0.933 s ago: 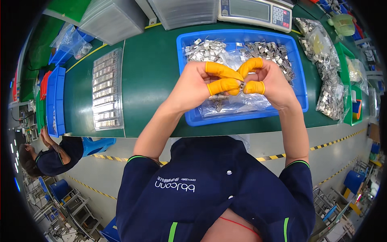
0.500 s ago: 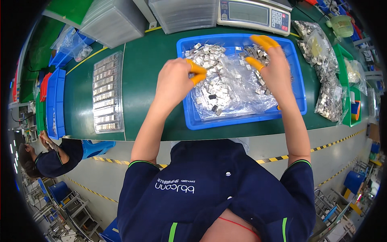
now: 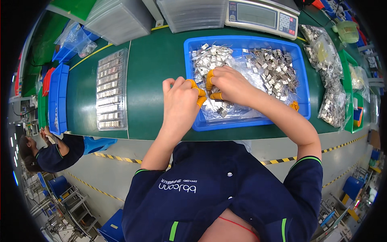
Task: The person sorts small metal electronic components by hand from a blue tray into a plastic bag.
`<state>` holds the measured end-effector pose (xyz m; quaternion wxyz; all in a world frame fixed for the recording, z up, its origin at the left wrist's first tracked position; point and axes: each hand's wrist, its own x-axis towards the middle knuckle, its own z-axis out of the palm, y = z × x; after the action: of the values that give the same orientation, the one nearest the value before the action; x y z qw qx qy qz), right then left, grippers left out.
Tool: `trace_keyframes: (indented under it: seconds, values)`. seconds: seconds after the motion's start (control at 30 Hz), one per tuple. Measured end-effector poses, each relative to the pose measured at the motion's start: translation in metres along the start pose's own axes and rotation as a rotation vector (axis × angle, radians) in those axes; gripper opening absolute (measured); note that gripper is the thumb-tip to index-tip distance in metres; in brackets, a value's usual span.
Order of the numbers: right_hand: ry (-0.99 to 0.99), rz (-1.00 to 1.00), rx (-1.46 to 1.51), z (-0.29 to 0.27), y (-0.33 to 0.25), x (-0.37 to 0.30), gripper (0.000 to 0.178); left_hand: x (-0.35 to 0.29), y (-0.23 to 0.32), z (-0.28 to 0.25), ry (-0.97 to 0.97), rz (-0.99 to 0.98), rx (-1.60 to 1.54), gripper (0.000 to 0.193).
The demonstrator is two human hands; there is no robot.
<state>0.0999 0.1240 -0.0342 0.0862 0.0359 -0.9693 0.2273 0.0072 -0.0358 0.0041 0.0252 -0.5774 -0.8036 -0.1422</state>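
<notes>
My left hand (image 3: pixel 180 101) is at the left rim of a blue tray (image 3: pixel 258 123), its yellow-covered fingertips pinched together. Just beside them, over the tray's left part, the yellow-covered fingertips of my right hand (image 3: pixel 231 85) are bent inward and closed. The two sets of fingertips nearly meet; whatever they hold is hidden or too small to make out. Small silvery metal parts with thin leads form a pile (image 3: pixel 210 56) at the tray's left and another pile (image 3: pixel 278 72) at its right. Clear plastic film (image 3: pixel 246 111) lies in the tray.
To the left is a clear compartment tray (image 3: pixel 111 90) with rows of small parts, then a narrow blue bin (image 3: pixel 58 99). Stacked clear trays (image 3: pixel 193 14) and a scale (image 3: pixel 262 18) stand behind. Bagged parts (image 3: pixel 332 105) lie right. A co-worker (image 3: pixel 56 151) sits far left.
My right hand has swung left from above the right pile, and its spread fingers have closed. My left hand is slightly lower. The fingertips of both hands have come together.
</notes>
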Motion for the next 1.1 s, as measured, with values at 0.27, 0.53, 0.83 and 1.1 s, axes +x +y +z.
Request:
trace_keyframes:
  seconds: [0.27,0.53,0.83,1.1]
  values:
    - [0.111,0.415,0.640,-0.028,0.005,0.001,0.018,-0.001,0.017,0.015,0.075,-0.071,-0.033,0.015]
    - [0.304,0.534,1.030,-0.050,-0.004,-0.021,0.025,0.009,0.031,0.040,-0.036,-0.080,0.098,0.017]
    - [0.329,0.566,0.959,-0.046,-0.008,-0.041,0.021,0.016,0.027,0.030,0.121,-0.177,-0.228,0.015]
    - [0.492,0.253,0.624,-0.046,-0.030,-0.033,0.018,0.023,0.025,0.024,0.215,-0.467,-1.603,0.022]
